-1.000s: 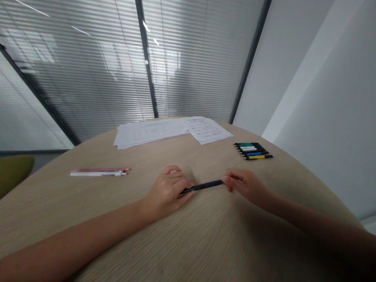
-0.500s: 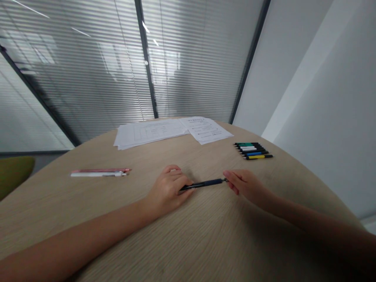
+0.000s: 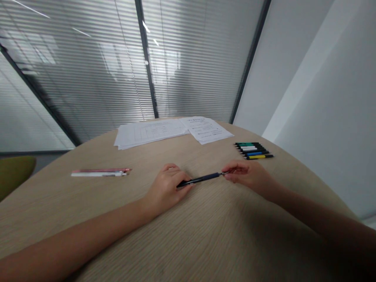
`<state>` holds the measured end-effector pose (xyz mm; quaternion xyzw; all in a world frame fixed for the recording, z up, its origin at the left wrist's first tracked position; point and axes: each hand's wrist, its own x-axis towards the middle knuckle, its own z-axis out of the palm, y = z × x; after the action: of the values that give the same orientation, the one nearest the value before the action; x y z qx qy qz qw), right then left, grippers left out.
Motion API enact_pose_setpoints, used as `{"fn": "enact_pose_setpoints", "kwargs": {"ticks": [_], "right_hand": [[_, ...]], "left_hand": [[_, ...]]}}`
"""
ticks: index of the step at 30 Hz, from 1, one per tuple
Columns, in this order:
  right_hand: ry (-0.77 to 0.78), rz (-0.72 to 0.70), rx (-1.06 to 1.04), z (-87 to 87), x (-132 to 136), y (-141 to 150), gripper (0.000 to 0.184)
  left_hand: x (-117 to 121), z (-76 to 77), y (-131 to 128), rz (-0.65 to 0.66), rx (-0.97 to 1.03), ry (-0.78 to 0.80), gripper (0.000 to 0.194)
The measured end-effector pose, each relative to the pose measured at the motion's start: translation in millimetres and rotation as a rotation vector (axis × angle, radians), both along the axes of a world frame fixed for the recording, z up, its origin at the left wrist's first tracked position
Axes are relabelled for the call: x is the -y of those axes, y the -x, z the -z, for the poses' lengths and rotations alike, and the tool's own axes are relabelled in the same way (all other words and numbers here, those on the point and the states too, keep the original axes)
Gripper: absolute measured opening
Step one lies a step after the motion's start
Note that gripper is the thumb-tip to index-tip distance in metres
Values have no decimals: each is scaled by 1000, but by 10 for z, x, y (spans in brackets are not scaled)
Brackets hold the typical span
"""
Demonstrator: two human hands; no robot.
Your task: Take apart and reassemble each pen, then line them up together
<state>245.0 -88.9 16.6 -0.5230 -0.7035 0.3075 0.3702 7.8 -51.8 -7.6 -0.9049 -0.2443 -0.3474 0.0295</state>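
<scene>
A black pen (image 3: 205,178) with a dark blue grip section lies almost level between my two hands, just above the table. My left hand (image 3: 170,188) is closed round its rear end, thumb and fingers pinching the barrel. At the other end, my right hand (image 3: 245,173) pinches the thin metallic tip piece (image 3: 223,173) that sticks out of the grip. Fingers partly hide this piece, and whether it is joined to the barrel I cannot tell.
On the wooden table (image 3: 188,243), a pink pen (image 3: 100,170) and a white pen (image 3: 96,174) lie left. Several pens (image 3: 254,150) form a row at right. Printed sheets (image 3: 155,131) lie at the back. A green chair (image 3: 16,174) stands left, below glass with blinds.
My right hand has risen a little and turned, its fingertips still at the pen's tip. The pen has tilted slightly up at its right end. My left hand keeps its hold.
</scene>
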Motion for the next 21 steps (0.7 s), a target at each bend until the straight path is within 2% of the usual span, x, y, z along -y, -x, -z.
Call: {"fn": "enact_pose_setpoints", "kwargs": {"ticks": [4, 11, 21], "right_hand": [[-26, 15, 47, -30, 26, -15, 17], [-140, -2, 191, 27, 49, 25, 12], [-123, 11, 194, 69, 83, 70, 14]], "left_hand": [[1, 4, 7, 3, -2, 2, 9], [46, -16, 34, 54, -19, -23, 7], [96, -34, 55, 36, -57, -177, 7]]}}
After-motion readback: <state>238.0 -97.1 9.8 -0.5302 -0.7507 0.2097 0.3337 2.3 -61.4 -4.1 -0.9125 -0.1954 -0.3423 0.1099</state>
